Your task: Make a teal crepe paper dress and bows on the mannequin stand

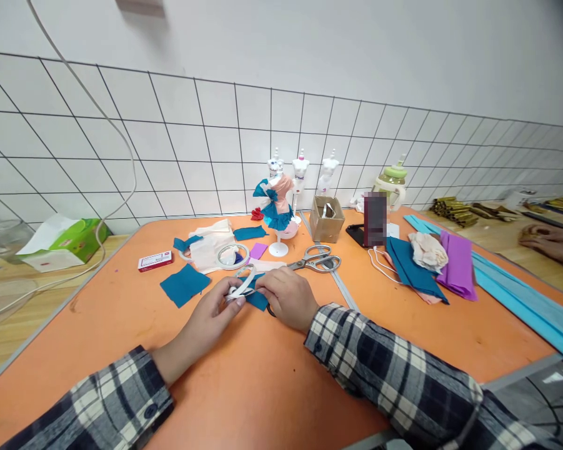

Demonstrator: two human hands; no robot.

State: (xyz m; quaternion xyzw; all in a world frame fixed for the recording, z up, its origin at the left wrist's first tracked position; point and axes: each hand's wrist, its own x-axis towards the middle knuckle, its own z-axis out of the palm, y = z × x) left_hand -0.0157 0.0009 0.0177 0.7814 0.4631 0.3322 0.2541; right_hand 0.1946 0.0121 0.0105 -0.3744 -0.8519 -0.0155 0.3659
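Note:
My left hand [219, 307] is closed, with thumb and fingers gripping a loop of white tape [244, 281]. Close beside it, my right hand [288, 297] pinches at the tape's thin white end. Under both hands lies a teal fabric piece [257, 300]. A dark curved edge, perhaps a handle, peeks out below my right fingers. Just beyond are a white tape roll [220, 255] lying flat and large metal scissors [316, 259]. To the left rests a teal fabric square [184, 285]. A small dress form in a peach and teal dress [280, 199] stands behind.
Several white dress forms [328, 167] line the wall beside a cardboard box [327, 220]. A phone [375, 219], bottle [390, 184] and folded purple fabric [457, 265] are at right. A red-white box [155, 261] sits left. Another person's hand [550, 240] shows far right.

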